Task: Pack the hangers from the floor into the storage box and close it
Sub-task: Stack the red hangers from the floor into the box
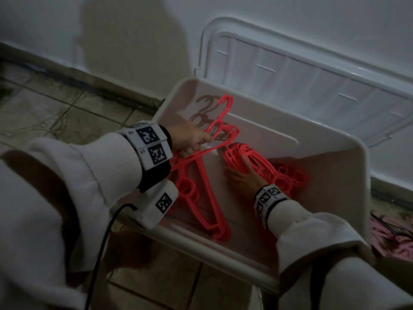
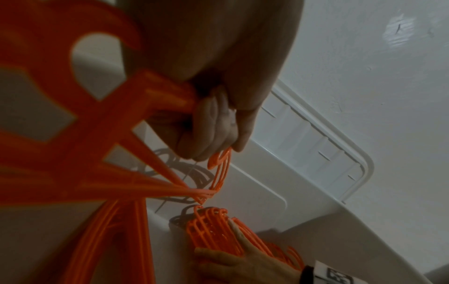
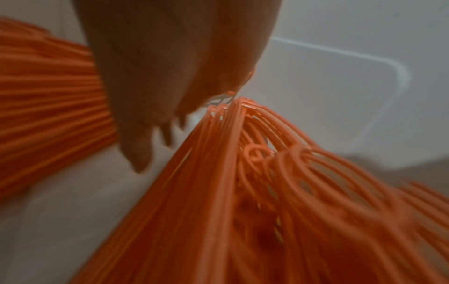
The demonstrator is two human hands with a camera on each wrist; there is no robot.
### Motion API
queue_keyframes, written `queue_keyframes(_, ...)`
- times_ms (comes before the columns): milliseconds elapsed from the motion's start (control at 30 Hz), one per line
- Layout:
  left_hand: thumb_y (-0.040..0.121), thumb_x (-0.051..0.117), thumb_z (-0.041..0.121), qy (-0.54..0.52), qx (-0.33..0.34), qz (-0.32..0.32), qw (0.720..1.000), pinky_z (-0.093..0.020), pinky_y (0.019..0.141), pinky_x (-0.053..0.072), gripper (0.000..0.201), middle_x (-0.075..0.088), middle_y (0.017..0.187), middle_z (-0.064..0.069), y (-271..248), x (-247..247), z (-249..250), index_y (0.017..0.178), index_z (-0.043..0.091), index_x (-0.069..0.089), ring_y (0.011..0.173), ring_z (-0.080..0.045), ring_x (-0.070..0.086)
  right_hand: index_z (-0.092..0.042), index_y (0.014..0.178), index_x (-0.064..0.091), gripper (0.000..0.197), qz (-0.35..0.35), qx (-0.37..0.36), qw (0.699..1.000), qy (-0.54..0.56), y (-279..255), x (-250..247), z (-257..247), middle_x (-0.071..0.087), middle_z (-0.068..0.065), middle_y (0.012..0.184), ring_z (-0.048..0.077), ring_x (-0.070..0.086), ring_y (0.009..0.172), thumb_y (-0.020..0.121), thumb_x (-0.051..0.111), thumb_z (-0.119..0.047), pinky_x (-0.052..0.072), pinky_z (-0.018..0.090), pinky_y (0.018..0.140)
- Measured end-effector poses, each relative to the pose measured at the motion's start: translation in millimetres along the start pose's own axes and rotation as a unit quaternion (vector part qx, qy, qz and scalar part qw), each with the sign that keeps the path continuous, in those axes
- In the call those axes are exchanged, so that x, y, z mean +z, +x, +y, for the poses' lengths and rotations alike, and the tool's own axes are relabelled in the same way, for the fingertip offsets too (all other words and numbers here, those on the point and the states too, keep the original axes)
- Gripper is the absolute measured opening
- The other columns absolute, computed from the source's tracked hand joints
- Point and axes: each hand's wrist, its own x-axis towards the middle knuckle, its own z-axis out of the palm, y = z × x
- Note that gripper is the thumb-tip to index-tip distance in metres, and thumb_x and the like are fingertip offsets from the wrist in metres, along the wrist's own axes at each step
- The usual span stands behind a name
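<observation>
Lowering a hanger bunch (image 1: 201, 175) gripped in left hand (image 1: 190, 139) into box (image 1: 335, 153), right hand (image 1: 241, 177) flat on stack (image 1: 257, 162); hooks may snag.

Close to the camera, the left hand (image 2: 213, 123) curls its fingers (image 2: 206, 134) round a bundle of orange plastic hangers (image 2: 102, 146) that fans out across the left of the frame. At the bottom centre, the right hand (image 2: 238, 267) lies with straight fingers on a second pile of orange hangers (image 2: 213, 228) inside the white plastic storage box (image 2: 267, 192). The box's ribbed white lid (image 2: 316, 146) stands open against the wall (image 2: 364, 76) at right.
</observation>
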Motion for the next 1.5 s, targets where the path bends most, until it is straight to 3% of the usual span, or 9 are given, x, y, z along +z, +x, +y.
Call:
queue_keyframes(133, 0.095, 0.046, 0.018, 0.002, 0.006, -0.001, 1.000, -0.006, 0.032, 0.016, 0.040, 0.026, 0.030, 0.008, -0.4, -2.3, -0.7, 0.058, 0.016, 0.029, 0.022, -0.004, 0.020, -0.014, 0.137, 0.043, 0.043, -0.082, -0.060, 0.993, -0.057, 12.6, 12.6, 18.5, 0.036, -0.002, 0.147, 0.018, 0.009, 0.145, 0.096, 0.032, -0.023, -0.043, 0.057, 0.079)
queue_keyframes(233, 0.095, 0.046, 0.019, 0.014, 0.002, 0.003, 1.000, -0.006, 0.031, 0.017, 0.041, 0.025, 0.029, 0.009, 0.4, -4.6, -2.5, 0.058, 0.016, 0.028, 0.022, -0.003, 0.020, -0.018, 0.090, 0.076, 0.042, -0.026, -0.045, 0.999, 0.005, 2.9, 12.6, 27.5, 0.070, -0.008, 0.104, 0.011, 0.059, 0.113, 0.075, 0.038, -0.029, 0.020, 0.065, 0.105)
queue_keyframes(367, 0.095, 0.045, 0.021, 0.024, -0.001, 0.000, 1.000, -0.006, 0.031, 0.018, 0.041, 0.027, 0.028, 0.008, 2.8, -7.6, -6.3, 0.058, 0.016, 0.029, 0.022, -0.003, 0.021, -0.019, 0.065, 0.076, 0.044, 0.043, -0.011, 0.997, 0.062, -1.0, 35.2, 29.8, 0.074, -0.007, 0.083, 0.010, 0.071, 0.082, 0.031, 0.082, -0.046, 0.054, 0.048, 0.066)
queue_keyframes(467, 0.096, 0.045, 0.021, 0.024, 0.002, -0.007, 1.000, -0.006, 0.031, 0.018, 0.041, 0.027, 0.029, 0.009, 1.7, -8.4, -7.0, 0.058, 0.016, 0.029, 0.023, -0.003, 0.021, -0.014, 0.071, 0.077, 0.067, 0.074, -0.008, 0.995, 0.060, -1.3, 40.9, 29.7, 0.074, -0.003, 0.087, 0.013, 0.071, 0.087, 0.015, 0.086, -0.048, 0.052, 0.055, 0.062)
queue_keyframes(833, 0.100, 0.024, 0.038, -0.140, 0.067, -0.115, 0.981, -0.014, 0.033, 0.022, 0.047, 0.023, 0.035, 0.008, 5.1, -0.1, -14.7, 0.058, 0.015, 0.025, 0.029, -0.005, 0.022, -0.012, 0.078, 0.077, 0.073, 0.085, -0.029, 0.984, 0.155, -6.9, 30.3, 39.7, 0.074, -0.001, 0.095, 0.012, 0.070, 0.092, 0.016, 0.086, -0.050, 0.053, 0.053, 0.065)
queue_keyframes(1167, 0.097, 0.036, 0.035, -0.271, -0.026, 0.100, 0.957, -0.008, 0.028, 0.017, 0.045, 0.028, 0.025, 0.007, 11.3, 54.7, -33.8, 0.057, 0.016, 0.031, 0.020, -0.001, 0.025, -0.014, 0.075, 0.077, 0.066, 0.111, -0.023, 0.979, 0.167, -3.1, 40.4, 40.6, 0.074, -0.003, 0.094, 0.012, 0.070, 0.089, 0.017, 0.086, -0.044, 0.055, 0.046, 0.060)
queue_keyframes(1267, 0.094, 0.041, 0.044, -0.257, -0.029, 0.152, 0.954, -0.019, 0.051, 0.044, 0.044, 0.050, 0.052, 0.001, 5.2, 78.3, -36.2, 0.063, 0.014, 0.049, 0.045, -0.012, 0.047, -0.014, 0.074, 0.077, 0.041, 0.137, -0.029, 0.979, 0.149, 0.1, 46.4, 39.3, 0.074, -0.004, 0.092, 0.012, 0.071, 0.085, 0.043, 0.069, -0.040, 0.055, 0.045, 0.058)
queue_keyframes(1333, 0.095, 0.040, 0.044, -0.236, -0.049, 0.196, 0.951, -0.038, 0.081, 0.050, 0.048, 0.060, 0.083, -0.014, 0.2, 90.8, -39.3, 0.093, 0.002, 0.063, 0.077, -0.028, 0.059, -0.016, 0.077, 0.077, 0.041, 0.140, -0.031, 0.979, 0.145, 2.1, 50.6, 39.7, 0.073, -0.005, 0.094, 0.011, 0.071, 0.087, 0.049, 0.061, -0.040, 0.056, 0.045, 0.060)
queue_keyframes(1500, 0.099, 0.025, 0.005, -0.191, -0.131, 0.302, 0.925, -0.038, 0.101, 0.032, 0.040, 0.043, 0.136, -0.025, -11.3, 107.5, -35.1, 0.138, -0.003, 0.027, 0.125, -0.036, 0.044, -0.013, 0.071, 0.075, 0.054, 0.164, -0.025, 0.978, 0.130, 0.2, 48.7, 36.3, 0.074, 0.000, 0.090, 0.015, 0.071, 0.086, 0.023, 0.090, -0.032, 0.056, 0.048, 0.058)
